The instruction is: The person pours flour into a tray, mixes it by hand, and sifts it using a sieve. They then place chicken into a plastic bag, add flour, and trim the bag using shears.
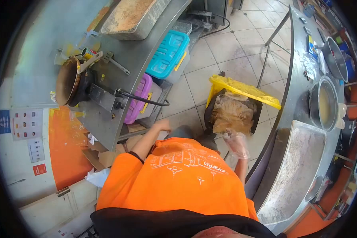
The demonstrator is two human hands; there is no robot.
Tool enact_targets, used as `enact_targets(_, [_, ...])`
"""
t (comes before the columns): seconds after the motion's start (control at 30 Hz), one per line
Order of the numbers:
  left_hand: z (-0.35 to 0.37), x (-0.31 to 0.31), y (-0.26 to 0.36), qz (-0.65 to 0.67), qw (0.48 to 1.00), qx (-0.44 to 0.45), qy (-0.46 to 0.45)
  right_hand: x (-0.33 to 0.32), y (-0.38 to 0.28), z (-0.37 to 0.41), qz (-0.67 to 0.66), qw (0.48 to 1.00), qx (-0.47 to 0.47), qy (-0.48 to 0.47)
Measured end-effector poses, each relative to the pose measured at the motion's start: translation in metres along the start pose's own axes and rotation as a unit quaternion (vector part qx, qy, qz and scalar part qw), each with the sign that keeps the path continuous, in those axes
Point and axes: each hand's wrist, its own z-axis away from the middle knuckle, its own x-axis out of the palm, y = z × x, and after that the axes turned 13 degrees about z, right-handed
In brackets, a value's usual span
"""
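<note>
My left hand (162, 125) is bare and hangs at my side near the plastic boxes under the left table. Its fingers look curled in, with nothing visible in them. My right hand (237, 145) wears a loose clear plastic glove and hovers at the near edge of a bin. The gloved fingers point toward the bin and appear loosely stretched, with nothing seen in them. This bin has a yellow lid (246, 91), swung up at the far side, and a dark liner. Crumpled brown paper or plastic (232, 113) fills its mouth.
On the left table (141, 53) are a round pan (67, 81), a spatula (117, 63) and a large tray (133, 18). Turquoise-lidded (168, 53) and purple-lidded (139, 99) boxes sit below. The right counter carries a floury tray (293, 170) and metal bowls (325, 103).
</note>
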Motion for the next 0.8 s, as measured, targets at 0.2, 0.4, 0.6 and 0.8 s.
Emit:
enact_targets(0.2, [-0.08,-0.044,0.089,0.264,0.933,0.149,0.193,-0.1,-0.033,-0.01,-0.425,0.898,-0.005,0.114])
enact_targets(0.4, [-0.235,-0.155,0.126,0.375,0.883,0.17,0.226,-0.158,-0.049,-0.066,-0.48,0.755,0.144,0.422])
enact_targets(0.6, [-0.399,-0.314,0.125,0.609,0.771,-0.044,0.18,-0.17,-0.04,-0.153,-0.404,0.731,0.286,0.469])
enact_targets(0.8, [-0.525,-0.41,0.091,0.938,0.311,-0.111,0.106,-0.151,-0.014,-0.185,-0.32,0.726,0.438,0.422])
